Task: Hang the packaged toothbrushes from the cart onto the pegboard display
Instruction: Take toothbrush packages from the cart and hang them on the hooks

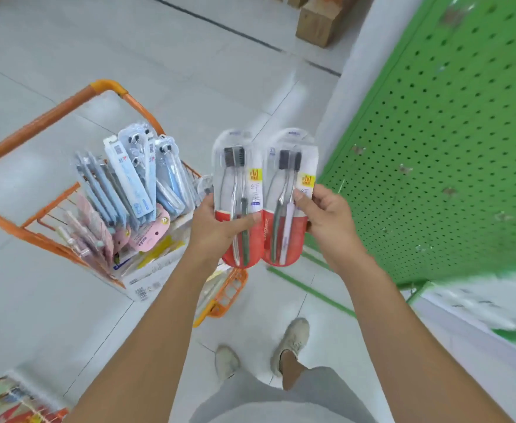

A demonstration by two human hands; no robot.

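Two shoes [290,343] stand on pale floor tiles [52,71] beside green pegboard [449,148].

The two toothbrush packs [239,190] [290,190] were clear with red bases and yellow labels, holding black-bristled brushes. The cart [52,114] was orange, filled with pale blue packs [128,178] and pink packs [147,233]. The pegboard [449,148] was bright green, dotted with dark holes.

A shop aisle; green pegboard display [452,141]; orange cart [67,108] of packaged toothbrushes [128,178]
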